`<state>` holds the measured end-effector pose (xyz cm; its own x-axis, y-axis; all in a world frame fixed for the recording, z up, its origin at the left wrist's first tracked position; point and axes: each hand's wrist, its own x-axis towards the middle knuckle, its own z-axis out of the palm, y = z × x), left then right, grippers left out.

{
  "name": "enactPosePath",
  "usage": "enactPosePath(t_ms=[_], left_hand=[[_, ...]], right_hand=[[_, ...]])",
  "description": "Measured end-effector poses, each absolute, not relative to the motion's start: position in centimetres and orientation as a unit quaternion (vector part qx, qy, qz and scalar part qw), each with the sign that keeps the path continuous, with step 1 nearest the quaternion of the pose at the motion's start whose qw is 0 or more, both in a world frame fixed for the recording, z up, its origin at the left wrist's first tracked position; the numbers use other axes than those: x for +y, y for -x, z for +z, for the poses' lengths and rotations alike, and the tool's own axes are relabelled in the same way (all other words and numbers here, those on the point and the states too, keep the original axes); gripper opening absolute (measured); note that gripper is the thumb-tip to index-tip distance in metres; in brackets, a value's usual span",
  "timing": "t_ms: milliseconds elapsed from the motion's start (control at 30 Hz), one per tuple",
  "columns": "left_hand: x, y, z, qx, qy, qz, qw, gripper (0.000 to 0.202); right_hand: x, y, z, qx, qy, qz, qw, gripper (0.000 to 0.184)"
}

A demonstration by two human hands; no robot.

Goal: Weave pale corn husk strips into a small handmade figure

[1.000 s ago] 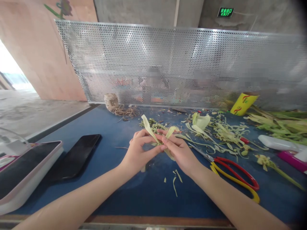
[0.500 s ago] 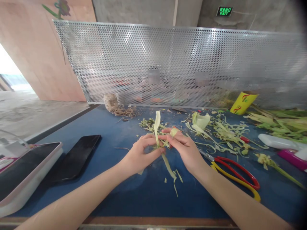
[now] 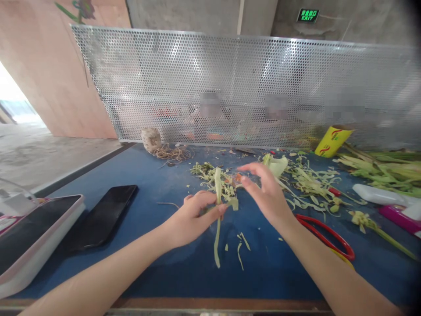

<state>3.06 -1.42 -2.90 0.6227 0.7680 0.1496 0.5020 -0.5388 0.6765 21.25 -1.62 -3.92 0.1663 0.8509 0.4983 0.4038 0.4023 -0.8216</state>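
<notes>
Over the blue table (image 3: pixel 164 276), left fingers (image 3: pixel 213 215) pinch a pale green strip (image 3: pixel 216 248); right fingers (image 3: pixel 252 188) stand apart

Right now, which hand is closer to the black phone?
The left. The left hand, pinching a pale green strip, is to the right of the black phone; the right hand, fingers apart, is farther right.

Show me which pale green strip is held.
The long strip pinched in the left hand, showing above and below it; scattered strips lie on the table.
</notes>
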Motion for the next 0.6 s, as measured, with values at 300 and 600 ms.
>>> enactPosePath(t_ms=[300,600], left_hand=[[-1.9,-3.2,-2.7,0.365,-0.859,0.215,0.286,0.036],[-1.7,-3.4,-3.0,0.369,-0.855,0.183,0.316,0.034]], right_hand=[[-2.3,-19.2,-3.8,-0.679,0.460,0.329,0.468,0.011],[-2.1,-19.6,-4.2,-0.631,0.452,0.337,0.532,0.013]])
